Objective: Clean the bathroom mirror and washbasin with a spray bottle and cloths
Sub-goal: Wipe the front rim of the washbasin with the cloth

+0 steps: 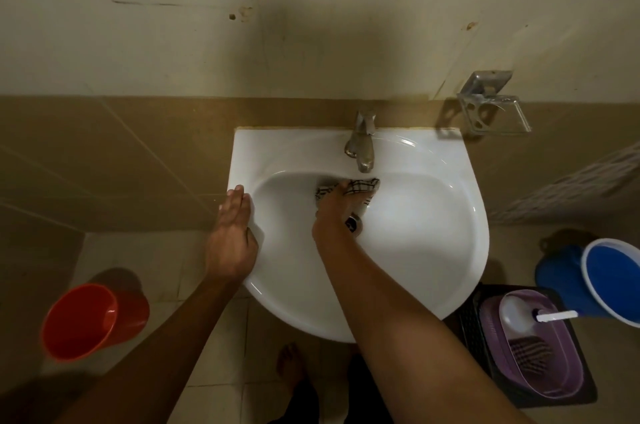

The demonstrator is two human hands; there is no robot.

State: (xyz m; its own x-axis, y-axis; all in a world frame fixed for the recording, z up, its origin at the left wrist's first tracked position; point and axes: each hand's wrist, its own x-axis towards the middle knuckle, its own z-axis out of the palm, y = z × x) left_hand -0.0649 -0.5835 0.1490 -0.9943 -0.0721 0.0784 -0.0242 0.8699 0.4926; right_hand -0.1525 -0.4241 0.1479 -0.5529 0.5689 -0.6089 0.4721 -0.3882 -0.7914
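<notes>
A white washbasin [433,226] is fixed to the wall below me, with a metal tap [362,143] at its back rim. My right hand [337,212] reaches into the bowl and presses a checked cloth [360,186] against the back wall of the bowl, just under the tap spout. The drain [354,222] shows partly beside my wrist. My left hand [232,233] rests flat on the basin's left rim, fingers straight. No spray bottle and no mirror glass are in view.
An orange bucket [86,319] stands on the floor at the left. At the right are a blue bucket [613,278], a purple tub with a ladle [540,354] on a dark crate, and a metal soap holder [491,108] on the wall. My bare foot [291,364] is under the basin.
</notes>
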